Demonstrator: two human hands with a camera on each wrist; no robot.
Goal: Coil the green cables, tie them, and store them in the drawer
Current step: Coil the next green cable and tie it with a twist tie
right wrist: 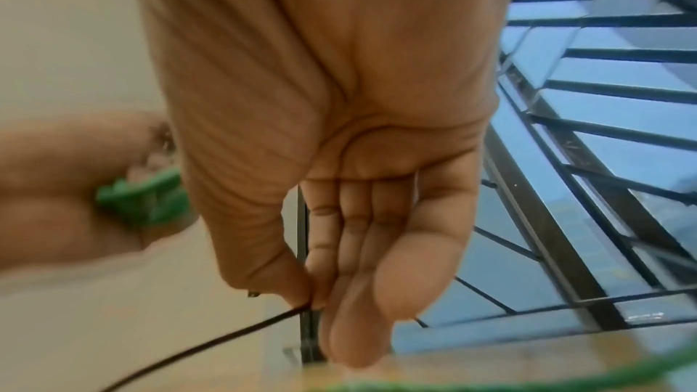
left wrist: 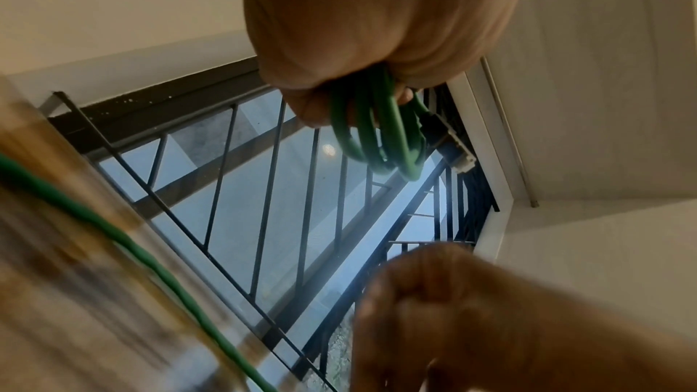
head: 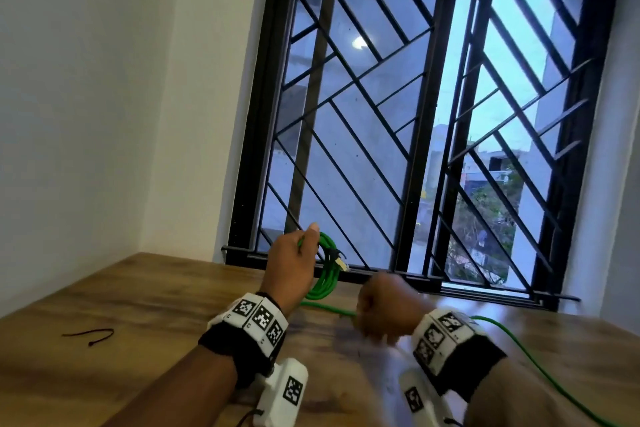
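We see a wooden table (head: 145,291) with a brown grain, running up to the window sill at 12 o'clock and to the wall at 9 o'clock. On it, at about 9 o'clock, well apart from everything else, lies a thin black tie (head: 90,335), bent into a shallow curve. A loose run of green cable (head: 533,360) trails over the top from the centre toward 4 o'clock, off the lower edge.

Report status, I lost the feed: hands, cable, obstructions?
Left hand grip on green coil, raised. Right hand pinching thin dark strand. Cable tail trails over table. Nothing in the way.
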